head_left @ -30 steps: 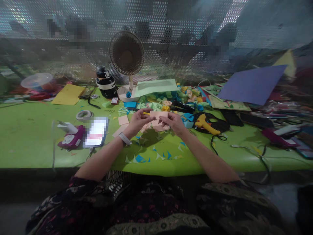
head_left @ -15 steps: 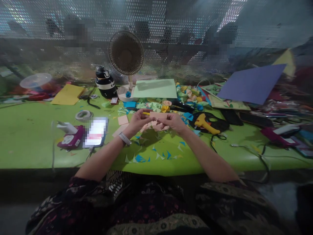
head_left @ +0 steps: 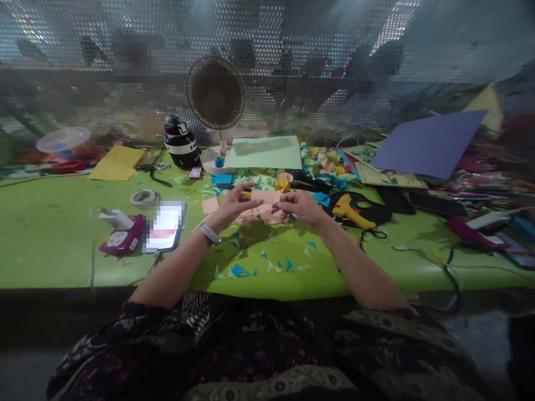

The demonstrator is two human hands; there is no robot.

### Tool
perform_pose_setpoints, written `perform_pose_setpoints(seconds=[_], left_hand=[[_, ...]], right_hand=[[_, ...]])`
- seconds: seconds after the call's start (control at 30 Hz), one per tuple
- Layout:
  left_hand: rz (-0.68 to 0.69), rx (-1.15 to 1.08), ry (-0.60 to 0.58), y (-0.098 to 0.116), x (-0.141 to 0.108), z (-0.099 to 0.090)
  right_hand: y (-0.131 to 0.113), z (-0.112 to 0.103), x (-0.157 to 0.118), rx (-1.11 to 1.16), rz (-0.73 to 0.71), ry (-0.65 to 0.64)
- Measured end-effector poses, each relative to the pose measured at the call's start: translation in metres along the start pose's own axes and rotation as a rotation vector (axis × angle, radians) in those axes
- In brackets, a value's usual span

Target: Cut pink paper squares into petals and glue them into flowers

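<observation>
A small peach paper piece (head_left: 266, 195) is held up over the table between my two hands. My left hand (head_left: 235, 206), with a pale watch band at the wrist, grips its left side, thumb on the near face. A thin yellow stick shows beside the left fingers; its kind is hidden. My right hand (head_left: 304, 206) pinches the paper's right edge with the fingertips. More peach paper lies below the hands, and a peach square (head_left: 210, 205) rests left of them. Blue and pale paper scraps (head_left: 240, 271) are scattered nearer to me.
Behind the hands are a desk fan (head_left: 215, 94), a dark bottle (head_left: 181, 146), a pale green sheet (head_left: 265, 152) and crumpled paper pieces (head_left: 326, 161). To the right lies a yellow glue gun (head_left: 353, 213). A phone (head_left: 165, 225), tape roll (head_left: 144, 197) and purple socket block (head_left: 125, 236) lie left.
My right fingers have shifted slightly outward to the paper's right edge, and more of its face shows. The left fingers have spread a little. The paper stays in nearly the same place.
</observation>
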State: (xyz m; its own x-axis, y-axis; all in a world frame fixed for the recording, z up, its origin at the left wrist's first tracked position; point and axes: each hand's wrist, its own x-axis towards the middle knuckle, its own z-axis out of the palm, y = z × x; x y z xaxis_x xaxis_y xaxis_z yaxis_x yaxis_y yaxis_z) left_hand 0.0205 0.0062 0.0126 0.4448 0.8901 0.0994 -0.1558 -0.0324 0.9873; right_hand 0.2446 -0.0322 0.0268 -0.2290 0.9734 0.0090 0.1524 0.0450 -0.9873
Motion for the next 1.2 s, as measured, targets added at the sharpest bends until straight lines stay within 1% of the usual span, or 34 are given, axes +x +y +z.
perform_pose_setpoints(seconds=[0.07,0.17,0.3,0.43,0.6,0.73,0.8,0.87,0.97,1.0,1.03,1.1,1.2], left_hand=[[-0.031,0.033,-0.036,0.001,-0.002,0.002],[-0.038,0.040,-0.044,0.002,-0.004,0.005],[-0.033,0.065,-0.042,0.001,-0.003,0.003],[-0.071,0.055,-0.053,0.000,0.000,-0.005],[-0.020,-0.015,-0.008,0.003,0.006,-0.014],[0.012,-0.038,0.050,0.000,0.011,-0.022],[0.027,-0.079,0.098,-0.003,0.012,-0.021],[0.012,-0.131,0.116,-0.006,0.011,-0.016],[-0.061,-0.190,0.049,-0.009,0.006,-0.001],[-0.068,-0.203,0.023,-0.010,0.005,0.003],[-0.063,-0.221,0.022,-0.011,0.004,0.007],[-0.040,-0.253,0.053,-0.011,0.004,0.011],[-0.037,-0.285,0.125,-0.009,0.006,0.008]], right_hand=[[0.000,0.002,-0.001,0.008,-0.006,-0.029],[-0.003,0.006,-0.003,-0.017,-0.008,-0.076],[-0.006,0.007,-0.003,-0.033,0.001,-0.076],[-0.004,0.001,-0.002,-0.013,0.018,-0.014],[-0.004,-0.005,0.000,0.029,0.005,0.057],[-0.005,-0.006,0.000,0.119,0.020,0.125],[-0.005,-0.005,0.001,0.170,0.023,0.163],[-0.004,0.000,0.001,0.211,0.022,0.179],[-0.002,0.011,0.001,0.239,0.035,0.137],[-0.001,0.015,0.001,0.234,0.041,0.110],[-0.001,0.019,0.001,0.224,0.046,0.080],[0.000,0.025,0.000,0.196,0.053,0.014],[0.003,0.026,-0.001,0.141,0.049,-0.067]])
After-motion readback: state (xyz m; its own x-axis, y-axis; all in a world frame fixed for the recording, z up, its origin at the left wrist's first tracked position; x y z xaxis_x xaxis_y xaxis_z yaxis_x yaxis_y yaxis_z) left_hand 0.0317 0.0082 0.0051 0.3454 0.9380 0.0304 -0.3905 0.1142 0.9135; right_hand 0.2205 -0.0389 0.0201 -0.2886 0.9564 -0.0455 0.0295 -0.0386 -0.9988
